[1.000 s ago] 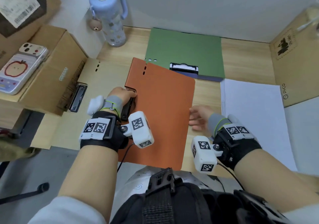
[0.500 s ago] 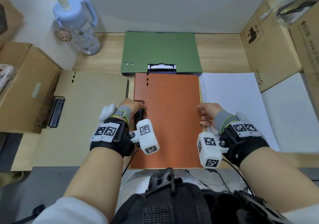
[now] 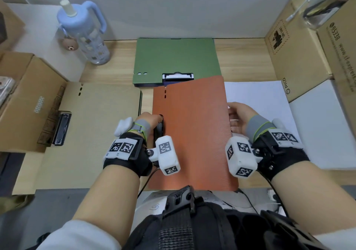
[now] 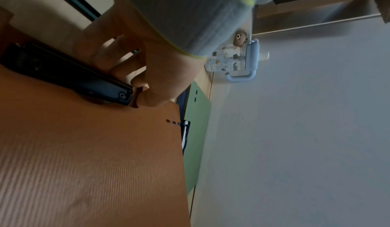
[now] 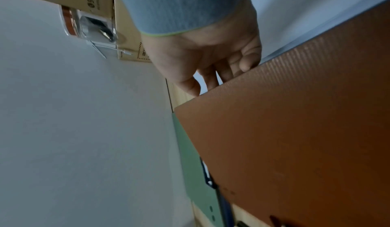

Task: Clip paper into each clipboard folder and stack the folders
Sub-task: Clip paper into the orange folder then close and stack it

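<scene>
Wooden worktop [image 3: 244,65] carries the orange folder [image 3: 194,134] before us, its far edge overlapping the green folder [image 3: 176,57]. Our left hand [image 3: 147,119] grips its black clip [image 4: 63,72]; our right hand [image 3: 239,115] holds the opposite edge, seemingly steadying it for stacking.

Black wrist straps [image 3: 125,165], white tagged camera blocks [image 3: 167,154], grey cuffs [image 3: 256,127]

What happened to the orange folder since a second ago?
The orange folder was turned straight, then moved away from the person until its far edge overlaps the green folder. The left hand still grips its clip side, the right hand its right edge. The tan folder and paper stayed put.
</scene>
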